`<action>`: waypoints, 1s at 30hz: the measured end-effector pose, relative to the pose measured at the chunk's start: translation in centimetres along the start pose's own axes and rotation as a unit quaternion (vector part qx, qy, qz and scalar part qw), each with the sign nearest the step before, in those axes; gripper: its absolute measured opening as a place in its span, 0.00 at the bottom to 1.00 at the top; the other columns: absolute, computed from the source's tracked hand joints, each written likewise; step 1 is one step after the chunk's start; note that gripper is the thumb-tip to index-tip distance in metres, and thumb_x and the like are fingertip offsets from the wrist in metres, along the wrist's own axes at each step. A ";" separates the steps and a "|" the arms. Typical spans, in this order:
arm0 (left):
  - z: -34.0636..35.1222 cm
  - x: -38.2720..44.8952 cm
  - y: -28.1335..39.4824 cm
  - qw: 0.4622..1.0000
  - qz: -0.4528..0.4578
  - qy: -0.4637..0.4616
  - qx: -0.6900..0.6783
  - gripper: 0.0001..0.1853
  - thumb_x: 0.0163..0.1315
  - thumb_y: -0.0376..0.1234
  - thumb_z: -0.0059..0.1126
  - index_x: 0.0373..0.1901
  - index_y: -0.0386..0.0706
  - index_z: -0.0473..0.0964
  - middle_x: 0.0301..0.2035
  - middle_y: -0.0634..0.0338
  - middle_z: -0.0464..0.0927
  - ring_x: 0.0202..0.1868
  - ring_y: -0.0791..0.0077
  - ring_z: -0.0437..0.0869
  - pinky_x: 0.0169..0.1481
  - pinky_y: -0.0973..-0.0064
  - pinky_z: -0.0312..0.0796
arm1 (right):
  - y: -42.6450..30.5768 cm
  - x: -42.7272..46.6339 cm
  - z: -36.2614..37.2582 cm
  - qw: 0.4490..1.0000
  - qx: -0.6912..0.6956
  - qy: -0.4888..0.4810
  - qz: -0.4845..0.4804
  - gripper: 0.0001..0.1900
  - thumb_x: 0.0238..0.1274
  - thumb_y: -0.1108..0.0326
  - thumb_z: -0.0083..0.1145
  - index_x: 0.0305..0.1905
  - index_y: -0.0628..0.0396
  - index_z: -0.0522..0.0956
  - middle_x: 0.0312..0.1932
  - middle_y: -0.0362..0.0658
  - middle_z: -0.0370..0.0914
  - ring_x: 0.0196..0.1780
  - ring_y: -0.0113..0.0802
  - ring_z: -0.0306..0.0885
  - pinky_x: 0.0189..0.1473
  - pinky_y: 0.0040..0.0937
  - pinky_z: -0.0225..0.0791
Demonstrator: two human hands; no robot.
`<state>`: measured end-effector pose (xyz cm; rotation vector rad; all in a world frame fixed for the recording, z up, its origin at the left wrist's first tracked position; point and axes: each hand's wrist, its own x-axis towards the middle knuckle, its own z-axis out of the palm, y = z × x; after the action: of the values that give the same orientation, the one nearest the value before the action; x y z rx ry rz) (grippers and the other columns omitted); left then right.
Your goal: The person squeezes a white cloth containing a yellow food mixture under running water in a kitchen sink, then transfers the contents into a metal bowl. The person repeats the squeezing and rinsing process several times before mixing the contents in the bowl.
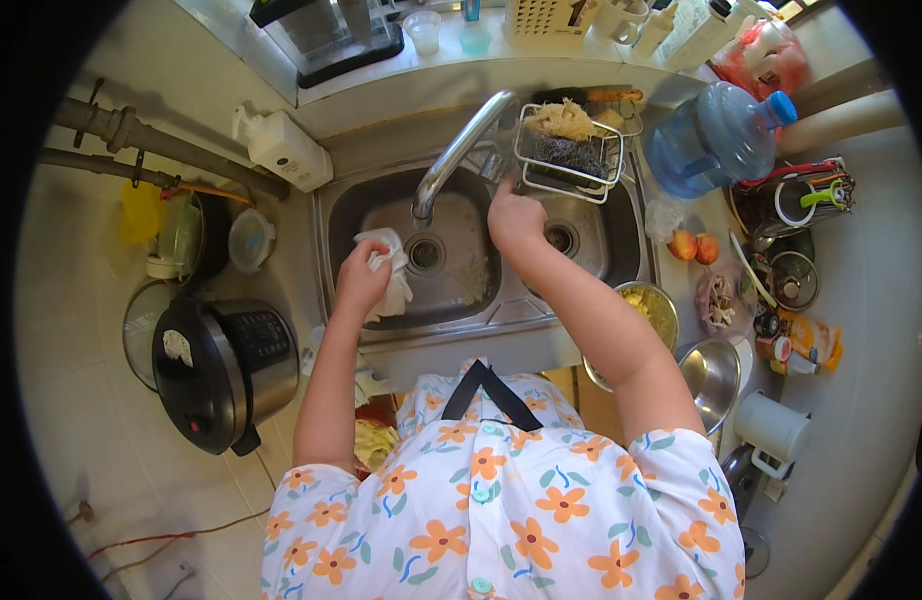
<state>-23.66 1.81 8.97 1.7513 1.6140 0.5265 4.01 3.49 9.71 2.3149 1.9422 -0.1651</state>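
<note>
My left hand [362, 277] grips a crumpled white cloth [389, 296] over the left basin of a stainless steel double sink [461, 225]. Over the divider between the basins is my right hand [517, 217], its index finger stretched towards the base of the chrome faucet [461, 154]. Whether that finger touches the faucet cannot be made out, and the other fingers are curled and partly hidden. The spout hangs over the left basin, and no running water shows. Just right of my fingertip, a white wire rack [611, 161] holds a fibrous tan scrubber [562, 120] and a dark steel-wool scourer [569, 154].
A white pump bottle [288, 150] stands behind the sink's left corner, an electric pressure cooker [220, 367] left of it. On the right are a large blue water jug [712, 139], two reddish fruits [693, 246], a bowl of yellow food [659, 315] and a steel bowl [712, 379].
</note>
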 end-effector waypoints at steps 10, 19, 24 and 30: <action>8.4 7.1 4.4 0.978 0.117 -0.068 0.161 0.12 0.57 0.32 0.55 0.43 0.44 0.77 0.30 0.48 0.81 0.38 0.47 0.83 0.43 0.54 0.75 | 0.5 -2.2 1.0 0.945 0.323 0.037 0.028 0.24 0.63 0.64 0.55 0.63 0.58 0.71 0.51 0.57 0.80 0.53 0.54 0.80 0.53 0.44 0.75; 5.8 9.5 -1.0 0.905 0.061 -0.214 -0.362 0.27 0.56 0.32 0.70 0.55 0.40 0.69 0.47 0.60 0.76 0.51 0.76 0.77 0.56 0.74 0.71 | -4.2 -0.7 3.0 0.836 0.525 -0.072 -0.142 0.23 0.58 0.70 0.55 0.61 0.52 0.74 0.53 0.55 0.80 0.58 0.57 0.76 0.61 0.43 0.69; 8.9 5.9 -12.6 0.948 -0.234 0.184 -0.112 0.35 0.53 0.47 0.75 0.57 0.42 0.70 0.44 0.57 0.77 0.43 0.70 0.79 0.45 0.71 0.73 | -10.8 1.4 1.7 0.885 0.434 -0.050 -0.161 0.17 0.57 0.56 0.61 0.39 0.60 0.80 0.44 0.55 0.82 0.51 0.55 0.79 0.53 0.46 0.71; 7.4 3.3 -3.4 0.657 -0.277 -0.116 -0.691 0.26 0.73 0.54 0.43 0.60 0.46 0.73 0.51 0.60 0.81 0.54 0.72 0.81 0.56 0.68 0.72 | -9.7 1.2 6.3 0.865 0.446 -0.226 -0.030 0.25 0.61 0.41 0.57 0.48 0.52 0.82 0.42 0.55 0.84 0.49 0.54 0.82 0.51 0.44 0.73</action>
<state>-20.32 3.39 0.99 0.1210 0.8831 0.8285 -5.43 5.32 3.16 2.2765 1.8776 -1.7635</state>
